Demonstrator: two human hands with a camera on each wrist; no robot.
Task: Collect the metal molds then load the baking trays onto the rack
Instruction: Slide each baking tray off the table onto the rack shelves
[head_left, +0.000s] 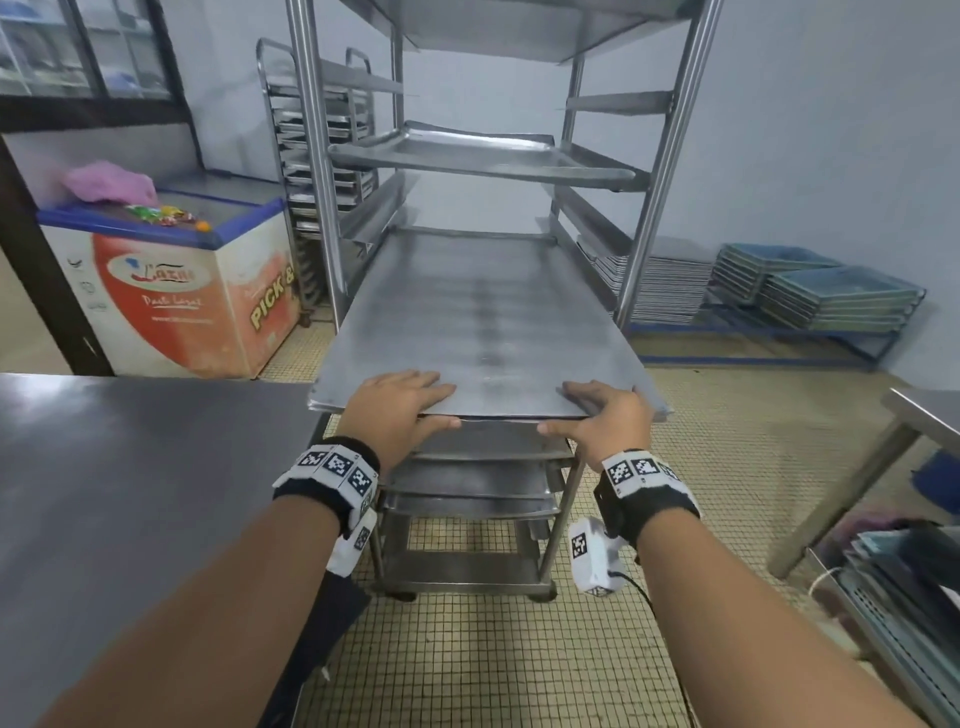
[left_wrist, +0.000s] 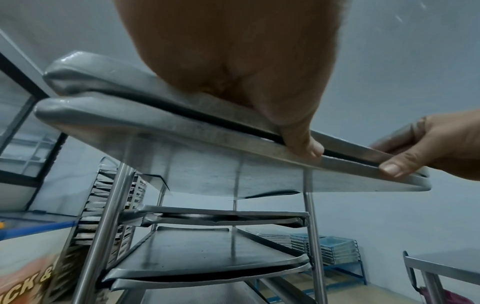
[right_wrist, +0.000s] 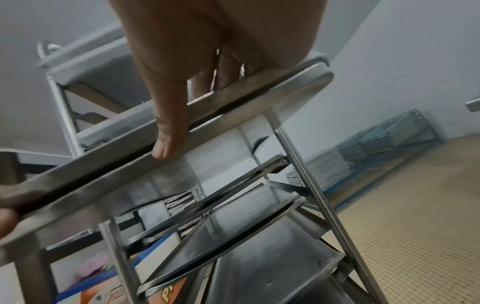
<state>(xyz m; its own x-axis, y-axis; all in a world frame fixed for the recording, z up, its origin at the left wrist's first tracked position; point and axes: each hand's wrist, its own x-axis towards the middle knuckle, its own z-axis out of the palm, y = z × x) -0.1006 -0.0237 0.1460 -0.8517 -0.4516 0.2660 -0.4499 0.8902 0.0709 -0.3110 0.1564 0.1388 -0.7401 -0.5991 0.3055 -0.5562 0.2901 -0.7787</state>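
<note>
Small beige floor tiles (head_left: 519, 675) run under a steel rack (head_left: 670, 156) that stands before a pale wall, with a steel counter (head_left: 130, 493) at the left, a branded chest freezer (head_left: 171, 291) behind it and stacked blue crates (head_left: 831, 296) at the far right. Two stacked baking trays (head_left: 478, 322) lie part-way into the rack at mid height, their near edge pinched by the left hand (head_left: 397, 410) and the right hand (head_left: 605, 415), fingers flat on top and thumbs below

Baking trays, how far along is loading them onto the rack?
Done: several trays already sit on the rack's lower rails. In hand: left hand and right hand hold two stacked trays partly slid in. Left: pushing them home; upper rails stand free.
</note>
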